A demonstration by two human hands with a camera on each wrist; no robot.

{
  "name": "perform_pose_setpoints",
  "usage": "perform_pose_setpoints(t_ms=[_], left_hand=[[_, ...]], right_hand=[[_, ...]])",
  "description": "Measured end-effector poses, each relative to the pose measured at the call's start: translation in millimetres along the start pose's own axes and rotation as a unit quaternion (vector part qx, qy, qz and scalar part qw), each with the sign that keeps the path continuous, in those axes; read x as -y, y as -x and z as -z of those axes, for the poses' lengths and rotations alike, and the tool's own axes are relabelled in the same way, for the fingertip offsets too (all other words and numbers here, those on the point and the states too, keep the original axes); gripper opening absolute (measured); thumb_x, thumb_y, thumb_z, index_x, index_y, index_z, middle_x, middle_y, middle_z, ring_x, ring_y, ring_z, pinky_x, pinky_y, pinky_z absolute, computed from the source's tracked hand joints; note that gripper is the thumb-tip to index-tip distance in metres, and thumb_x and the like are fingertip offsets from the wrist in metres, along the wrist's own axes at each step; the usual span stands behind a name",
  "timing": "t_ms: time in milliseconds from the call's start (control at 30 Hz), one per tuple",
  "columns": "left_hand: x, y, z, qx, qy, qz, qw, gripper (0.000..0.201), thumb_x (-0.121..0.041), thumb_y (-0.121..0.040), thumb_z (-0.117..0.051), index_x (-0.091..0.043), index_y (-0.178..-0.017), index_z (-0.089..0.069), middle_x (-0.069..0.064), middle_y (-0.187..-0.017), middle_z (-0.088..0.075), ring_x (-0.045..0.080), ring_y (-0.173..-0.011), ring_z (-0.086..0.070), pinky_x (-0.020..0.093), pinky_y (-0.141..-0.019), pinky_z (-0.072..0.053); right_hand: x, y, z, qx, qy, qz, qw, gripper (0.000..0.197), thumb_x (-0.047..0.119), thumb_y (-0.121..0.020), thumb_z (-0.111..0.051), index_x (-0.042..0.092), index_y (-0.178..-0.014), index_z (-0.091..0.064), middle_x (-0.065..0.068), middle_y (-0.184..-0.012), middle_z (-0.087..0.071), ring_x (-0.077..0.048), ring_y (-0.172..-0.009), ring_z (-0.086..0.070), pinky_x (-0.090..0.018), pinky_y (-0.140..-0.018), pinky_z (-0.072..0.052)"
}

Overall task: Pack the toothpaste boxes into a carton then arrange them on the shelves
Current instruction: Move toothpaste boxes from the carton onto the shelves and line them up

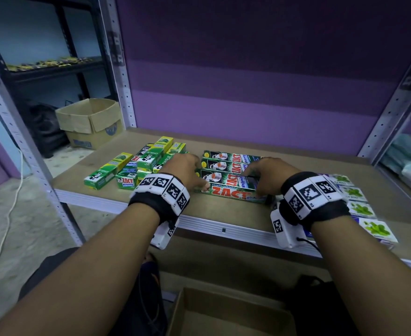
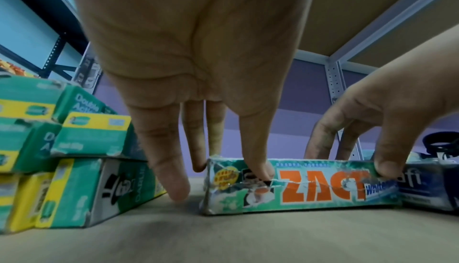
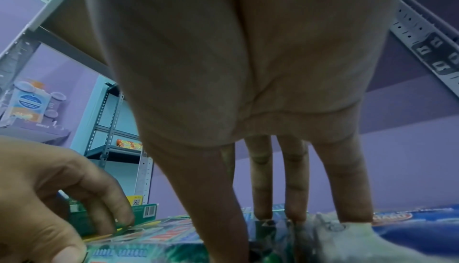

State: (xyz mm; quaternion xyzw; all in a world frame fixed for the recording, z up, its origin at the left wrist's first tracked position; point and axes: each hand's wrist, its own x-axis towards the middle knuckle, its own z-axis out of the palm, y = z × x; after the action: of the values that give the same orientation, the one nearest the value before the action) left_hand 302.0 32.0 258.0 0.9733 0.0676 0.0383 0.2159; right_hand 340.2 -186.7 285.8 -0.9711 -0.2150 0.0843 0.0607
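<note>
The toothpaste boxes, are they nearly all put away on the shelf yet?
Not yet. Done: four Zact boxes lie in a neat row on the shelf. In hand: the left hand and right hand grip the front Zact box by its ends. Left: the jumbled green and yellow boxes beside the row need straightening. The carton below looks empty.

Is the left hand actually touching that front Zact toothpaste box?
Touching. The left wrist view shows the left hand with its thumb on the front face of the Zact box and fingers behind its left end.
</note>
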Motion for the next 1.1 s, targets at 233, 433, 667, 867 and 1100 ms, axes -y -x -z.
perform_pose_setpoints(t_ms=[233,433,667,867,1100], left_hand=[[6,8,20,-0.093,0.050,-0.055,0.993,0.015,-0.037,-0.081,-0.077,-0.027,-0.091,-0.074,-0.009,-0.091,-0.067,0.012,-0.091,-0.062,0.027,-0.083,-0.049],[35,17,44,-0.164,0.060,-0.056,0.983,0.016,-0.035,-0.086,-0.070,-0.026,-0.099,-0.074,-0.008,-0.096,-0.073,0.013,-0.085,-0.064,0.030,-0.087,-0.053],[87,29,64,-0.190,0.060,0.023,0.980,0.018,-0.026,-0.092,-0.063,-0.020,-0.107,-0.072,0.001,-0.106,-0.070,0.022,-0.100,-0.063,0.032,-0.091,-0.049],[122,39,71,-0.118,0.029,0.120,0.985,0.027,-0.022,-0.086,-0.073,-0.021,-0.113,-0.069,0.003,-0.112,-0.068,0.020,-0.100,-0.061,0.027,-0.086,-0.045],[132,37,66,-0.054,0.044,0.156,0.985,0.043,-0.036,-0.081,-0.078,-0.024,-0.120,-0.064,0.002,-0.125,-0.062,0.021,-0.102,-0.060,0.024,-0.082,-0.044]], right_hand=[[21,5,6,-0.031,-0.049,0.023,0.998,0.044,0.018,-0.080,-0.079,0.031,-0.121,-0.066,0.000,-0.136,-0.053,-0.020,-0.121,-0.053,-0.029,-0.096,-0.045],[57,-3,0,-0.030,-0.053,0.077,0.995,0.038,0.022,-0.082,-0.076,0.030,-0.118,-0.068,0.000,-0.133,-0.058,-0.020,-0.114,-0.058,-0.027,-0.087,-0.046],[103,-18,-20,-0.038,-0.048,0.153,0.986,0.033,0.020,-0.083,-0.070,0.031,-0.114,-0.070,0.000,-0.124,-0.061,-0.020,-0.116,-0.056,-0.023,-0.093,-0.042],[139,-23,-34,-0.013,-0.026,0.205,0.978,0.033,0.019,-0.086,-0.067,0.030,-0.117,-0.070,0.002,-0.127,-0.064,-0.019,-0.120,-0.056,-0.021,-0.093,-0.040],[149,-25,-40,0.039,-0.013,0.194,0.980,0.034,0.019,-0.084,-0.074,0.024,-0.118,-0.071,0.004,-0.121,-0.067,-0.016,-0.116,-0.057,-0.027,-0.099,-0.047]])
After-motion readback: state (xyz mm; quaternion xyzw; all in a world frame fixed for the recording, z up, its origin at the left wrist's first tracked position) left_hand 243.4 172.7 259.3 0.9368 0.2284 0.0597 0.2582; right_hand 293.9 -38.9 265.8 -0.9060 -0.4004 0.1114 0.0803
